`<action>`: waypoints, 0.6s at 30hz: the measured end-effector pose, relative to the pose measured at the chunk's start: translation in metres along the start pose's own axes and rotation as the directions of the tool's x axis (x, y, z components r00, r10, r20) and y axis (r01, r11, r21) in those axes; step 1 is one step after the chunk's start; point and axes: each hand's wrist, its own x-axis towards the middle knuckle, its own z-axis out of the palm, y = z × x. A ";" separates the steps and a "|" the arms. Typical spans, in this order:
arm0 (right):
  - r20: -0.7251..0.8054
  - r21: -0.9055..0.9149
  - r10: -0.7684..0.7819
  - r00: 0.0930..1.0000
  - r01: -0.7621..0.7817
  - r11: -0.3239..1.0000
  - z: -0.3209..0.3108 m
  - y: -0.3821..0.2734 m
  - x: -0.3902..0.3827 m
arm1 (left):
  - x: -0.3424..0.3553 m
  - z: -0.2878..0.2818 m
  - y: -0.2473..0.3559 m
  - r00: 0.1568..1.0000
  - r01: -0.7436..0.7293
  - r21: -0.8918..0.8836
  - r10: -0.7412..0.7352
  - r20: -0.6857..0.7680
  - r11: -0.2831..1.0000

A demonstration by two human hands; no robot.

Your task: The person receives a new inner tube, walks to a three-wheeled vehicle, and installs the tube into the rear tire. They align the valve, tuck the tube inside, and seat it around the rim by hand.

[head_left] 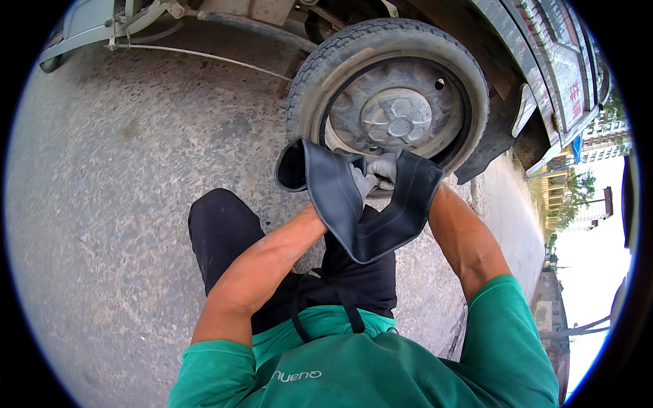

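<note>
A limp black inner tube point(394, 221) hangs folded in front of me, draped over both my wrists. My left hand point(363, 182), in a grey-white glove, is closed at the near lower edge of the wheel. Pressed close beside it is my gloved right hand point(385, 167), closed too. Folds of the tube hide part of the fingers, which appear to grip its inner side. Just beyond them stands the tire point(306, 95), mounted on a dusty metal wheel point(398, 115). A dark gap shows between the tire's edge and the rim, and the tube's left loop touches the tire's lower side.
A vehicle's underside with a thin metal rod point(204, 58) stretches across the upper left. Its weathered body panel point(544, 61) juts out at the upper right. Rough concrete ground point(122, 190) lies to the left. My knee point(221, 217) is bent near the tube.
</note>
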 end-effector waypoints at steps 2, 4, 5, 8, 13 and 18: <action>0.071 -0.268 -0.037 0.997 0.055 0.962 0.004 0.022 0.004 | -0.001 0.001 0.004 0.999 -0.037 0.012 0.037 0.035 0.999; 0.046 -0.428 -0.173 0.984 0.176 0.887 0.016 0.046 0.009 | -0.004 -0.001 0.004 0.998 -0.066 -0.019 0.067 0.021 0.998; -0.017 -0.470 -0.290 0.957 0.249 0.847 0.022 0.054 0.008 | -0.003 -0.003 0.004 0.996 -0.083 -0.036 0.083 0.012 0.996; -0.202 -0.379 -0.174 0.964 0.087 0.921 0.037 0.066 0.006 | -0.002 0.010 -0.002 0.998 -0.058 -0.050 0.059 0.015 0.997; -0.443 -0.212 0.163 0.881 -0.280 0.936 0.062 0.068 0.007 | 0.002 0.007 -0.010 0.994 -0.100 -0.043 0.102 0.048 0.994; -0.530 -0.114 0.312 0.788 -0.431 0.895 0.073 0.067 0.019 | 0.004 0.002 -0.016 0.980 -0.162 -0.034 0.165 0.112 0.986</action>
